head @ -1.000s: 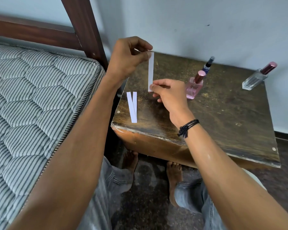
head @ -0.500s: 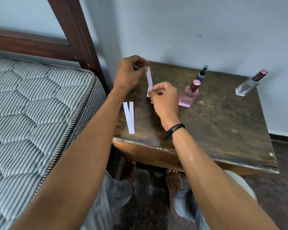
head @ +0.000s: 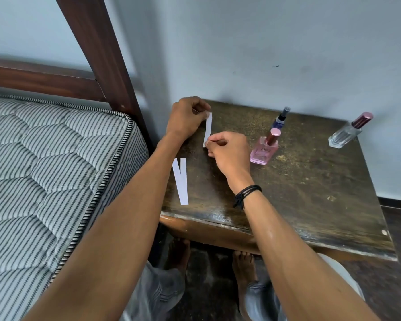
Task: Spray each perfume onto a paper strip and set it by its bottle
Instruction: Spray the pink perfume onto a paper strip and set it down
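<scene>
Dark floor lies nearest me, with bare feet [head: 244, 265] under the front edge of the worn wooden bench [head: 310, 195]; a striped mattress [head: 44, 172] sits to its left. On the bench's near left part I see two spare paper strips [head: 180, 181] lying in a V, joined at the near end. Just beyond, the right hand [head: 229, 151] pinches the lower end of a third paper strip [head: 208, 126], and the left hand [head: 185, 119] pinches its upper end. Just right of the right hand I make out a pink perfume bottle [head: 263, 151], a slim dark spray bottle [head: 280, 118] behind it, and a clear bottle [head: 346, 134] well apart at the far right, by the wall [head: 264, 47].
</scene>
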The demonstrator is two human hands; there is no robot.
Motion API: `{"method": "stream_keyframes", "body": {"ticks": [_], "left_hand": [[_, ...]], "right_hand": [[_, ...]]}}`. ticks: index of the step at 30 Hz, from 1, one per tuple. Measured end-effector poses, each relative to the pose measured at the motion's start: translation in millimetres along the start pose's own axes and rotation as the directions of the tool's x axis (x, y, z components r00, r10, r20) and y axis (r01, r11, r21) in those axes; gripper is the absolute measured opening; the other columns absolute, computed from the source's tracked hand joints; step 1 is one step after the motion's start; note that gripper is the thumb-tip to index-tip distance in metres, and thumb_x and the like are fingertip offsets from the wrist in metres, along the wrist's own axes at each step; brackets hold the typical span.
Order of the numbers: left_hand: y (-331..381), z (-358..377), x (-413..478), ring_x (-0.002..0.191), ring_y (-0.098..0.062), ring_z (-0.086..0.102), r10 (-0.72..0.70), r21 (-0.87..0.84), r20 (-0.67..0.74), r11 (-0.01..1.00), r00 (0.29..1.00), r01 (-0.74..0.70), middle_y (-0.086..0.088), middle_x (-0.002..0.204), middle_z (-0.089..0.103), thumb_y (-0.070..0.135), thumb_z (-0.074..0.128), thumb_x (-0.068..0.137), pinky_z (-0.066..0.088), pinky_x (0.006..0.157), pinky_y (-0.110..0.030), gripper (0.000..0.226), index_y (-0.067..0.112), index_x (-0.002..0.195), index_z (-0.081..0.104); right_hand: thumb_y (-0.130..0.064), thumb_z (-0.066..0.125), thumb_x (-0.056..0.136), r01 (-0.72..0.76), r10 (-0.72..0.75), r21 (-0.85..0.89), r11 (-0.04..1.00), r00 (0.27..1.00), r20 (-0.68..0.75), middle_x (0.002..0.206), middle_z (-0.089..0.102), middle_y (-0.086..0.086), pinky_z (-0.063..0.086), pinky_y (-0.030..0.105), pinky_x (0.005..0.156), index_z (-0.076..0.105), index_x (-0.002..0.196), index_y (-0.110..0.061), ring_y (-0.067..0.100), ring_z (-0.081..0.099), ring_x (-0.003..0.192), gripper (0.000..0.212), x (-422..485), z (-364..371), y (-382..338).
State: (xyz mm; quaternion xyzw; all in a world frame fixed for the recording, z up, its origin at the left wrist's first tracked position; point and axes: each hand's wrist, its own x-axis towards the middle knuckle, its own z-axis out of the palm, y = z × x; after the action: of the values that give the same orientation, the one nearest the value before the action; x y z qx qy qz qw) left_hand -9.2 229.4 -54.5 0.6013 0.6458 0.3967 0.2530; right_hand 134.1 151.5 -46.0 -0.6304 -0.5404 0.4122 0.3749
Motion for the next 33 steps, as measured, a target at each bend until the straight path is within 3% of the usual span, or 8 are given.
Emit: {"method": "stream_keyframes", "body": {"ticks": [6, 8, 13, 19, 24, 28, 33], "left_hand": [[1, 2, -2, 0.083, -0.009, 0.065, 0.021, 0.120, 0.026, 0.992, 0.999, -0.024, 0.010, 0.090, 0.071, 0.012, 0.072, 0.089, 0.053, 0.080, -0.023, 0.010, 0.019, 0.094, 0.077], [1, 3, -3, 0.083, -0.009, 0.065, 0.036, 0.140, 0.032, 0.989, 0.999, -0.040, 0.010, 0.090, 0.071, 0.013, 0.071, 0.090, 0.053, 0.081, -0.025, 0.010, 0.020, 0.093, 0.077], [2, 4, -5, 0.086, -0.013, 0.065, 0.062, 0.183, 0.047, 0.981, 0.997, -0.069, 0.012, 0.091, 0.068, 0.012, 0.071, 0.089, 0.054, 0.084, -0.030, 0.010, 0.021, 0.090, 0.076], [4, 2, -6, 0.086, -0.010, 0.064, 0.047, 0.186, 0.052, 0.981, 0.998, -0.056, 0.012, 0.090, 0.068, 0.012, 0.070, 0.090, 0.053, 0.081, -0.026, 0.011, 0.020, 0.092, 0.077], [4, -7, -6, 0.084, -0.010, 0.063, 0.007, 0.158, 0.040, 0.987, 0.999, -0.014, 0.006, 0.093, 0.073, 0.010, 0.067, 0.092, 0.048, 0.077, -0.021, 0.015, 0.019, 0.096, 0.078], [3, -18, -8, 0.090, -0.012, 0.064, 0.006, 0.178, 0.047, 0.984, 0.999, -0.014, 0.004, 0.095, 0.073, 0.009, 0.064, 0.093, 0.049, 0.081, -0.024, 0.019, 0.021, 0.097, 0.078], [6, -30, -25, 0.087, -0.009, 0.062, 0.022, 0.216, 0.073, 0.976, 0.997, -0.037, 0.013, 0.088, 0.067, 0.012, 0.067, 0.092, 0.050, 0.085, -0.025, 0.015, 0.023, 0.096, 0.078]], "right_hand": [[-0.018, 0.076, 0.091, 0.023, -0.020, -0.067, 0.998, 0.999, 0.047, 0.077, 0.075, -0.009, 0.064, 0.037, 0.080, 0.075, 0.081, -0.030, 0.007, 0.073, 0.066, 0.016, -2, -3, -3], [-0.021, 0.075, 0.092, 0.038, -0.030, -0.126, 0.991, 0.997, 0.071, 0.086, 0.077, -0.008, 0.062, 0.036, 0.082, 0.080, 0.092, -0.024, 0.011, 0.074, 0.074, 0.005, -3, -4, -5], [-0.026, 0.071, 0.096, 0.096, -0.074, -0.256, 0.962, 0.993, 0.094, 0.105, 0.078, -0.002, 0.053, 0.029, 0.085, 0.081, 0.106, -0.018, 0.015, 0.070, 0.096, 0.017, -6, -7, -8], [-0.026, 0.070, 0.096, 0.080, -0.055, -0.201, 0.976, 0.991, 0.125, 0.092, 0.078, -0.002, 0.061, 0.042, 0.087, 0.082, 0.103, -0.019, 0.017, 0.073, 0.087, 0.015, -6, -6, -7], [-0.023, 0.069, 0.095, 0.074, -0.059, -0.134, 0.988, 0.992, 0.110, 0.079, 0.075, -0.007, 0.063, 0.038, 0.077, 0.081, 0.093, -0.022, 0.010, 0.071, 0.075, 0.013, -6, -12, -9], [-0.023, 0.066, 0.096, 0.148, -0.112, -0.221, 0.964, 0.979, 0.167, 0.076, 0.074, -0.010, 0.055, 0.027, 0.064, 0.080, 0.091, -0.022, 0.007, 0.066, 0.062, 0.015, -10, -24, -13], [-0.026, 0.066, 0.097, 0.277, -0.168, -0.391, 0.878, 0.942, 0.291, 0.088, 0.075, -0.012, 0.059, 0.032, 0.071, 0.081, 0.097, -0.022, 0.007, 0.068, 0.070, 0.016, -23, -39, -6]]}}
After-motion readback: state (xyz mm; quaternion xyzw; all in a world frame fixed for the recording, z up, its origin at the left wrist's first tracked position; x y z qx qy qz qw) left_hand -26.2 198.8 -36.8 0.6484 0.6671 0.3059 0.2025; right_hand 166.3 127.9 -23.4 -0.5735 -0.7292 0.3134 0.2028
